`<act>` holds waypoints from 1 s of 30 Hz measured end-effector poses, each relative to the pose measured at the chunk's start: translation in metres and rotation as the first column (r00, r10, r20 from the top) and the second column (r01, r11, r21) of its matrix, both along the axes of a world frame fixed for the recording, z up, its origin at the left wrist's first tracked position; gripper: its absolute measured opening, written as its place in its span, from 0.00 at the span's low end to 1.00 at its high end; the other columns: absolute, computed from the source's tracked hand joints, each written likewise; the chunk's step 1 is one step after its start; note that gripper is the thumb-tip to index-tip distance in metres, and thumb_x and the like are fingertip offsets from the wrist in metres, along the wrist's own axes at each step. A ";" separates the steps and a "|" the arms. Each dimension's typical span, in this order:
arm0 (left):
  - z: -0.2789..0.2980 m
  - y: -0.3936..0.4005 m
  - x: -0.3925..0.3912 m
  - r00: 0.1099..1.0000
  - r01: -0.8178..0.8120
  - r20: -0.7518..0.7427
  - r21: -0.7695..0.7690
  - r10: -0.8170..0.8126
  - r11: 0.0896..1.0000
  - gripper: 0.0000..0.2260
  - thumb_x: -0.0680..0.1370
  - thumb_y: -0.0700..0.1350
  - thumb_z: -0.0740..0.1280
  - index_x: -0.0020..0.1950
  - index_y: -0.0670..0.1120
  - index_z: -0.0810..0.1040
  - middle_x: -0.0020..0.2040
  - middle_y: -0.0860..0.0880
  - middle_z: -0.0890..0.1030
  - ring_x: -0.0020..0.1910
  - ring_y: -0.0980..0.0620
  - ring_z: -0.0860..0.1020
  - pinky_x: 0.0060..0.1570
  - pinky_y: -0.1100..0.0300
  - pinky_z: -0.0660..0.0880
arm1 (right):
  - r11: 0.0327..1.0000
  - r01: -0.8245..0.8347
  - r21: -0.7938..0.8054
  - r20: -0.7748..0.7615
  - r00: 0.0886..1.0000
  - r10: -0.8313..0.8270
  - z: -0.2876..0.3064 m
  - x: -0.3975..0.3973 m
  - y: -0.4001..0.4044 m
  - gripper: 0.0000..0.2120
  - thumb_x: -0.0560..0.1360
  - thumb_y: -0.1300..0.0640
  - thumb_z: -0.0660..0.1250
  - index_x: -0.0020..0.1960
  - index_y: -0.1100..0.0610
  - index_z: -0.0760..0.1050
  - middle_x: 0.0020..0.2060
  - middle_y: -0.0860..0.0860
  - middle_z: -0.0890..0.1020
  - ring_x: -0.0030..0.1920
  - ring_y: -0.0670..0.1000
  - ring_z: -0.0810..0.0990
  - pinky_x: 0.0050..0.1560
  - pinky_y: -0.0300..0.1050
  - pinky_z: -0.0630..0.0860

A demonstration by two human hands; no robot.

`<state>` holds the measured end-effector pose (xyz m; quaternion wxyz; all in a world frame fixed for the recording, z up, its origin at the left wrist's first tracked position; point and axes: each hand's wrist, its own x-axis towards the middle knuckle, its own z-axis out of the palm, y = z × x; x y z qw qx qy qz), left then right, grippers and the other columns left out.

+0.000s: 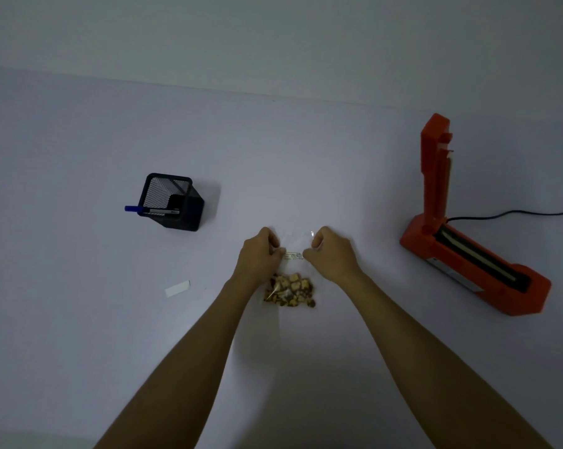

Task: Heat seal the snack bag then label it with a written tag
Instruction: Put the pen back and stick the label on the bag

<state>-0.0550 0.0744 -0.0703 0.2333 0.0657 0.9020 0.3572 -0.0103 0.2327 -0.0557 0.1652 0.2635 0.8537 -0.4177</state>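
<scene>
A clear snack bag [293, 270] with brown snack pieces in its lower part lies on the white table in front of me. My left hand [259, 252] pinches the bag's upper left side. My right hand [330, 251] pinches its upper right side. The bag's top edge shows between the two hands. An orange heat sealer [468, 264] stands at the right with its arm raised upright. A small white tag [177, 288] lies flat at the left of the bag. A blue-capped pen [145, 210] leans out of a black mesh holder [173, 202].
A black power cord [513, 214] runs from the sealer to the right edge of view. The table [79, 335] meets a pale wall at the back. The holder stands at the far left, well apart from the bag.
</scene>
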 end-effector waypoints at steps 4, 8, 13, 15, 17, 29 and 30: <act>0.001 0.000 0.000 1.000 0.002 0.005 0.000 -0.002 1.000 0.07 0.75 0.44 0.68 0.48 0.43 0.73 0.39 0.48 0.78 0.40 0.49 0.77 0.42 0.55 0.75 | 0.999 -0.034 0.001 0.015 0.999 0.034 0.001 0.001 -0.002 0.17 0.69 0.47 0.73 0.43 0.56 0.67 0.34 0.48 0.73 0.32 0.47 0.70 0.30 0.40 0.67; 0.003 0.000 0.000 1.000 0.004 0.005 0.000 -0.004 1.000 0.07 0.75 0.44 0.68 0.48 0.42 0.73 0.39 0.48 0.78 0.38 0.51 0.75 0.41 0.56 0.74 | 0.999 -0.038 -0.011 0.011 0.999 0.038 0.004 0.000 -0.001 0.15 0.71 0.47 0.69 0.44 0.57 0.70 0.36 0.49 0.75 0.36 0.50 0.74 0.33 0.42 0.69; 0.004 0.000 -0.001 1.000 0.013 0.008 0.003 -0.013 1.000 0.08 0.75 0.44 0.69 0.49 0.41 0.74 0.40 0.46 0.78 0.40 0.48 0.77 0.43 0.54 0.76 | 0.997 -0.079 0.019 0.021 0.997 0.079 0.003 0.001 -0.001 0.19 0.69 0.47 0.74 0.44 0.56 0.67 0.33 0.48 0.72 0.33 0.48 0.69 0.30 0.40 0.65; 0.004 -0.001 -0.001 1.000 0.016 0.010 0.002 -0.016 1.000 0.08 0.75 0.44 0.68 0.49 0.41 0.74 0.40 0.46 0.78 0.41 0.49 0.77 0.44 0.53 0.76 | 0.997 -0.081 0.018 0.028 0.996 0.080 0.001 0.000 0.001 0.18 0.69 0.49 0.75 0.43 0.56 0.67 0.33 0.49 0.73 0.32 0.48 0.69 0.29 0.40 0.65; 0.005 -0.001 -0.001 1.000 0.017 0.009 0.000 -0.017 1.000 0.08 0.75 0.44 0.68 0.49 0.41 0.74 0.40 0.46 0.78 0.40 0.49 0.76 0.44 0.54 0.75 | 0.997 -0.076 -0.001 0.035 0.996 0.076 0.000 -0.001 0.003 0.16 0.69 0.52 0.75 0.43 0.56 0.69 0.34 0.49 0.74 0.33 0.48 0.70 0.30 0.39 0.66; 0.004 -0.005 -0.002 0.997 0.065 0.028 0.017 -0.066 0.998 0.07 0.75 0.44 0.68 0.48 0.43 0.73 0.35 0.52 0.74 0.34 0.55 0.72 0.32 0.65 0.66 | 0.997 -0.045 -0.058 0.055 0.997 0.048 -0.003 -0.003 0.009 0.08 0.69 0.57 0.73 0.41 0.55 0.73 0.40 0.56 0.83 0.42 0.56 0.83 0.45 0.53 0.81; 0.005 -0.007 -0.003 0.996 0.074 0.042 0.026 -0.075 0.997 0.07 0.75 0.44 0.69 0.47 0.44 0.73 0.34 0.53 0.73 0.33 0.56 0.71 0.32 0.65 0.65 | 0.997 -0.046 -0.057 0.056 0.997 0.049 -0.004 -0.003 0.009 0.08 0.69 0.58 0.73 0.41 0.55 0.73 0.40 0.56 0.83 0.42 0.57 0.83 0.44 0.53 0.81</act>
